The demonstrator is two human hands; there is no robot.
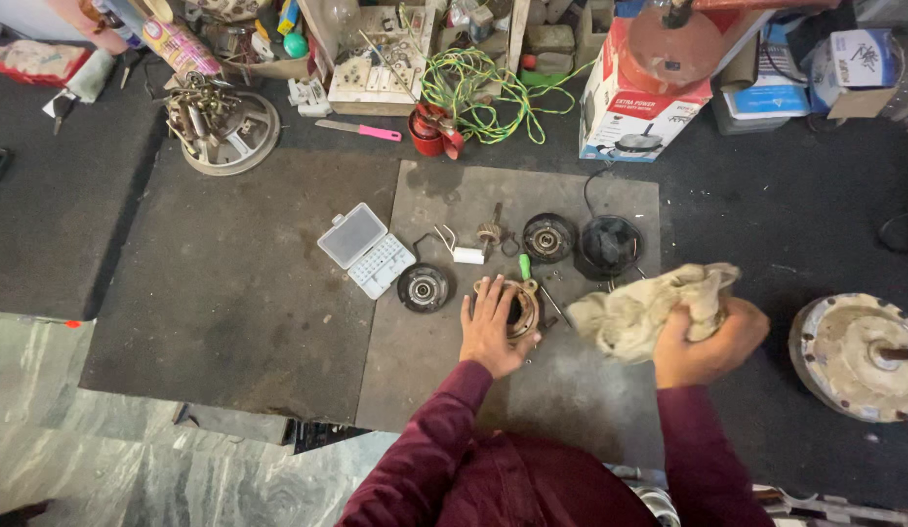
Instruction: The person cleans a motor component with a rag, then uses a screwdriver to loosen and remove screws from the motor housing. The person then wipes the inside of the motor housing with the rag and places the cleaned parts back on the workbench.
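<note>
My left hand (491,327) rests palm down on a round motor winding with copper coils (525,304) that lies on the grey mat (424,361). My right hand (709,342) grips a crumpled beige cloth (644,310), held just above the mat to the right of the winding. A small green-handled screwdriver (524,265) lies just beyond my left fingers. Dark red sleeves cover both my arms.
On the mat lie a round black end cap (423,288), a second bearing cap (549,237), a black motor housing (609,244), a white capacitor (467,256) and an open white bit case (366,249). A dusty fan motor (854,356) sits at right. Boxes, wire and tools crowd the far edge.
</note>
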